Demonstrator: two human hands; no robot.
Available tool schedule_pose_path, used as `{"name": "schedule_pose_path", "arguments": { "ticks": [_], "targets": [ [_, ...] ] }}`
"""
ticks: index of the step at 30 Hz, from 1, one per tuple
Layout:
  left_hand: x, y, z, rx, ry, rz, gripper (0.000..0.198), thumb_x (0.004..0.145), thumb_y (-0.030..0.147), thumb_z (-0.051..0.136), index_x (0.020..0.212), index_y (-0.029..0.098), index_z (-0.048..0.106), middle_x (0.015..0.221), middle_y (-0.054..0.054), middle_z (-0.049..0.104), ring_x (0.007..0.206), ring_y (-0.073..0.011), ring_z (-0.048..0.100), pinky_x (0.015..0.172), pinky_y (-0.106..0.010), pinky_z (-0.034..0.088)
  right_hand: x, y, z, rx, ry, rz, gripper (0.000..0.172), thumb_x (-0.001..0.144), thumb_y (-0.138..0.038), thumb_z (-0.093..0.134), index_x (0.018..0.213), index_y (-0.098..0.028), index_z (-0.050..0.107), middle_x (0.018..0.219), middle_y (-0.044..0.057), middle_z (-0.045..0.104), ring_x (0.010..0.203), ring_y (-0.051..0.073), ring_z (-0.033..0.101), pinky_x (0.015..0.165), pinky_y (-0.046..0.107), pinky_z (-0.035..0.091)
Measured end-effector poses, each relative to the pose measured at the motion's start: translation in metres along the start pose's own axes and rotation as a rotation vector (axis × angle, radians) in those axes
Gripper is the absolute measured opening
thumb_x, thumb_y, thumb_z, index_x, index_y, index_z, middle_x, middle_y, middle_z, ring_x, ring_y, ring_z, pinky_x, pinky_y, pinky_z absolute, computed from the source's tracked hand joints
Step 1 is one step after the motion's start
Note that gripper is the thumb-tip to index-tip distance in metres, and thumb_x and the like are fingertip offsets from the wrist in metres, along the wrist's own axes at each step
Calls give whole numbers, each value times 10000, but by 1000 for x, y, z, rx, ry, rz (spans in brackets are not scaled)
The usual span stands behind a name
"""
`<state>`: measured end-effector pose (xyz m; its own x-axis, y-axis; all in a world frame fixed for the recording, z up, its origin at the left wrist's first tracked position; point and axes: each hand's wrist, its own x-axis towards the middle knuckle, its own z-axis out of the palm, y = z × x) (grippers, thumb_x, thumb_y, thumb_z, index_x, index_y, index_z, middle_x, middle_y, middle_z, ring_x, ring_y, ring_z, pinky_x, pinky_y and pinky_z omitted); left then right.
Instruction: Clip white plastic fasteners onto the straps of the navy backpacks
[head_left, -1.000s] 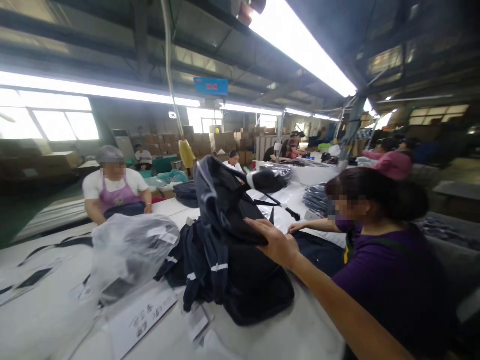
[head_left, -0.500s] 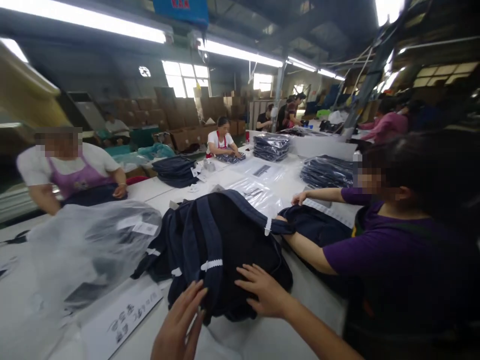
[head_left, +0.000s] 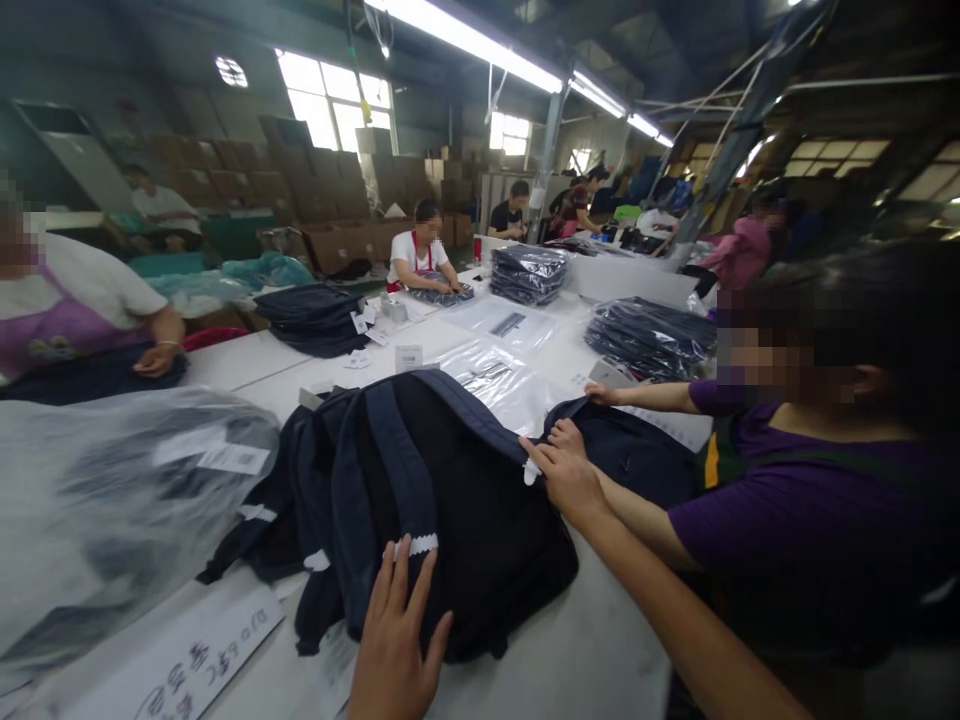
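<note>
A dark navy backpack (head_left: pixel 487 540) lies on the white table, its black back panel and shoulder straps facing up. My left hand (head_left: pixel 397 630) rests open, fingers spread, at the lower end of a shoulder strap (head_left: pixel 401 455), by its white zigzag-edged wrap. At the far strap's end, my right hand (head_left: pixel 576 485) pinches the strap beside another white wrap (head_left: pixel 532 471); its thumb is hidden. A co-worker's hand (head_left: pixel 568 438) is right beside my right hand, over a second dark bag (head_left: pixel 637 450).
Left of the backpack are a clear plastic bag (head_left: pixel 135 490) with dark contents and a handwritten sheet (head_left: pixel 195 650). Stacked dark bags (head_left: pixel 311 318) and plastic-wrapped bundles (head_left: pixel 649 338) stand farther back. A co-worker in purple (head_left: pixel 787 490) is close on my right.
My right hand has moved from the back panel up and right to the strap's end. My left hand has shifted onto the strap near its white wrap. The view has turned right.
</note>
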<state>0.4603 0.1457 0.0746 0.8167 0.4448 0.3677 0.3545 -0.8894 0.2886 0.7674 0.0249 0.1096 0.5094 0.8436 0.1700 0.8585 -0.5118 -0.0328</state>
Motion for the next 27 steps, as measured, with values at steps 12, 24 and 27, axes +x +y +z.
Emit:
{"name": "schedule_pose_path", "arguments": {
  "ticks": [12, 24, 27],
  "targets": [
    [-9, 12, 22, 112, 26, 127, 633, 865, 355, 497, 1451, 229, 293, 1517, -93, 290, 1390, -294, 262, 1116, -492, 228, -64, -29, 27, 307, -9, -24, 606, 933, -368, 426, 1476, -284, 171, 1544, 53, 200, 1417, 245, 177, 1140, 506, 180],
    [-21, -6, 28, 25, 43, 183, 555, 875, 322, 497, 1412, 271, 367, 1488, -95, 354, 1361, -296, 326, 1040, -506, 375, -83, -89, 12, 346, 152, 55, 488, 883, -235, 511, 1365, -243, 438, 1484, 66, 353, 1408, 280, 191, 1138, 564, 141],
    [-60, -5, 6, -98, 87, 140, 605, 883, 272, 483, 1447, 327, 272, 1419, -82, 457, 1312, -284, 411, 1021, -476, 422, -117, -122, -2, 532, 209, -37, 444, 880, -144, 445, 1303, -264, 510, 1412, 53, 462, 1372, 242, 291, 1128, 496, 248]
  ]
}}
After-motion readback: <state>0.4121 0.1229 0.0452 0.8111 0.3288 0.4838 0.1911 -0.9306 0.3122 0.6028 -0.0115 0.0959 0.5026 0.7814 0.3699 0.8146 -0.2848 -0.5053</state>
